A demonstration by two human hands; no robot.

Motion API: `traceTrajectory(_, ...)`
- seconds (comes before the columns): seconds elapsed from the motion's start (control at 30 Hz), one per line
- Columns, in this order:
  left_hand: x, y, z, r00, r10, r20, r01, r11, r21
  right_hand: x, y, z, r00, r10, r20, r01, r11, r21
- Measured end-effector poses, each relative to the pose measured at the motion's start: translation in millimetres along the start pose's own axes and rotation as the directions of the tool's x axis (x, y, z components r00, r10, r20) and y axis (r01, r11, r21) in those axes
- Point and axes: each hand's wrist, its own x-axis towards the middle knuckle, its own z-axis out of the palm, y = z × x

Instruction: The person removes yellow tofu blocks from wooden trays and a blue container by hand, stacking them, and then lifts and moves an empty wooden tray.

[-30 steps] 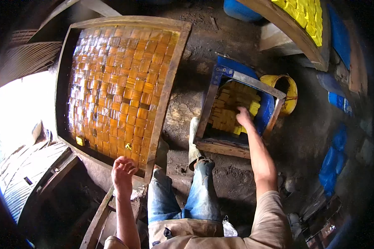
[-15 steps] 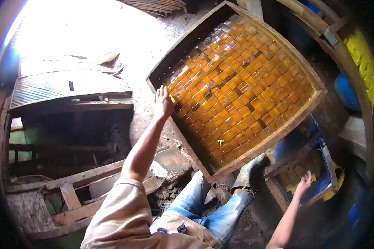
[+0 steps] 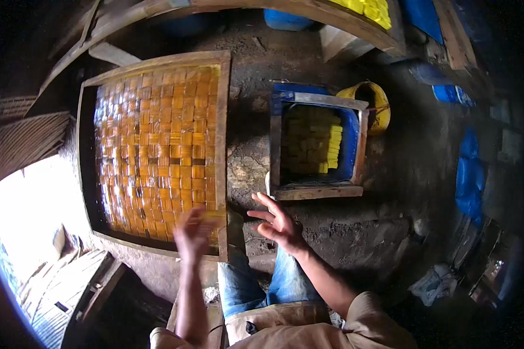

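A large wooden-framed tray (image 3: pixel 222 134) with a wet, woven orange-brown bottom lies at the left. Over its lower right corner is my left hand (image 3: pixel 193 232), smeared by motion, so its fingers and anything in them are unclear. My right hand (image 3: pixel 278 224) hangs above my knees, between the tray and a smaller wooden frame (image 3: pixel 320 192), fingers apart and holding nothing. That frame sits on a blue container (image 3: pixel 349 139). Inside it are rows of yellow blocks (image 3: pixel 334 148), bright along the right side and dim elsewhere.
Beside the blue container is a yellow bucket (image 3: pixel 381 113). A wooden beam (image 3: pixel 256 7) crosses the top, with more yellow pieces (image 3: pixel 370 10) beyond it. A blue drum (image 3: pixel 286 19) stands at the back. Blue plastic (image 3: pixel 469 174) lies at the right.
The view swung left over the tray and back. My right hand has left the smaller frame and come toward my knees. My left hand has moved off the tray's corner. Yellow bits seen on the tray no longer show.
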Motion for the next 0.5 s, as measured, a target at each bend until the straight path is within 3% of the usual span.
traceTrajectory(0.03,-7,7,44,0.987,0.039,0.158,-0.036,0.999,-0.02,-2,-4,-10,0.998,0.055,-0.028,-0.051,0.989,0.139)
traceTrajectory(0.07,-13,29,84,0.972,0.001,0.234,0.025,0.994,-0.109,-2,-10,-27,0.995,0.071,-0.062,-0.059,0.982,0.182)
traceTrajectory(0.13,-13,42,127,0.97,0.125,0.208,-0.118,0.992,-0.042,-12,0,-97,0.958,0.119,-0.26,-0.079,0.984,0.161)
traceTrajectory(0.2,-6,46,138,0.985,0.074,0.155,-0.05,0.987,-0.151,1,-27,-149,0.911,0.073,-0.407,-0.042,0.995,0.086)
traceTrajectory(0.27,1,43,135,0.985,0.079,0.152,-0.058,0.989,-0.14,28,-30,-210,0.848,0.033,-0.528,-0.032,0.999,0.012)
traceTrajectory(0.3,6,30,131,0.986,0.075,0.15,-0.062,0.994,-0.089,48,-20,-241,0.832,-0.016,-0.555,-0.091,0.982,-0.165)
traceTrajectory(0.33,8,20,126,0.987,0.071,0.148,-0.066,0.997,-0.038,69,-4,-276,0.819,-0.07,-0.57,-0.153,0.93,-0.335)
traceTrajectory(0.37,6,22,123,0.99,-0.001,0.139,0.008,0.999,-0.05,95,29,-322,0.808,-0.229,-0.543,-0.21,0.749,-0.628)
traceTrajectory(0.4,5,23,121,0.989,0.008,0.147,-0.002,0.999,-0.041,114,53,-356,0.806,-0.367,-0.464,-0.266,0.475,-0.839)
traceTrajectory(0.5,4,6,113,0.99,-0.022,0.138,0.029,0.998,-0.051,133,27,-330,0.794,-0.335,-0.507,-0.429,0.282,-0.858)
